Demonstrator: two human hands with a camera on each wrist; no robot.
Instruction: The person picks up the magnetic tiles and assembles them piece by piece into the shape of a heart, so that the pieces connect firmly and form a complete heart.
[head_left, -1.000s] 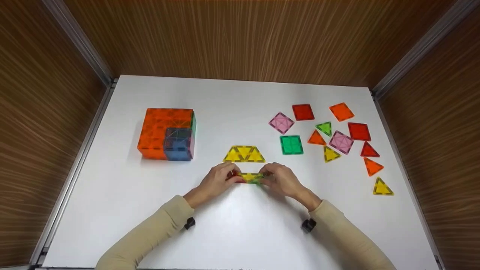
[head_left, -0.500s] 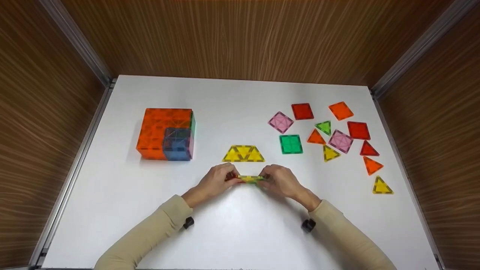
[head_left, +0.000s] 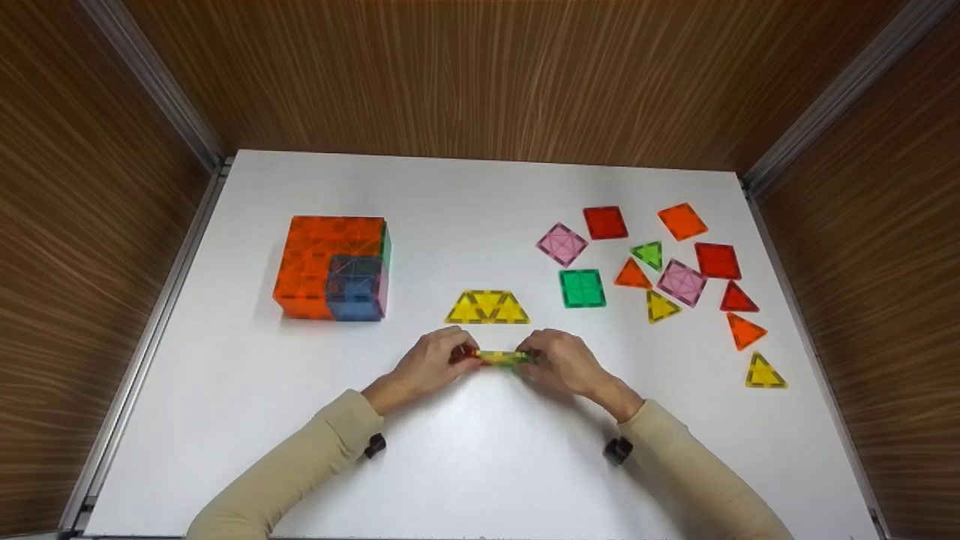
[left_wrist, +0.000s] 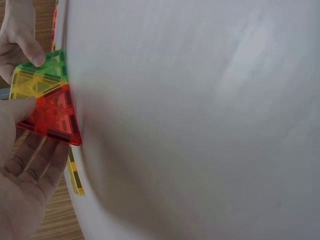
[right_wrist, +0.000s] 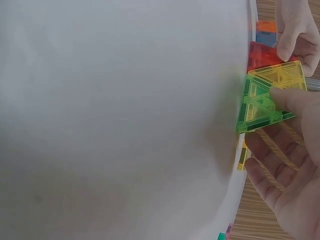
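Note:
Between the two hands, three triangular magnetic tiles stand side by side: a red tile [left_wrist: 57,117], a yellow tile [left_wrist: 35,84] and a green tile [right_wrist: 259,105]. My left hand [head_left: 425,367] pinches the red one, thumb on the near face and fingers behind. On the other end, my right hand [head_left: 564,364] pinches the green tile the same way. In the wrist views the row stands roughly upright at the table surface; whether its lower edge touches is hard to tell. Just beyond the hands lies a flat trapezoid of yellow triangle tiles [head_left: 488,307].
At left stands an orange tile box [head_left: 322,255] with a blue corner section [head_left: 356,296]. Loose tiles lie at right, among them a green square [head_left: 582,289], a pink square [head_left: 562,244] and a yellow triangle [head_left: 765,371]. Wood-grain walls [head_left: 480,82] border the white table [head_left: 480,465].
The held row of tiles has tipped more upright, so its face looks narrower from above. Both hands keep their pinch and have barely shifted.

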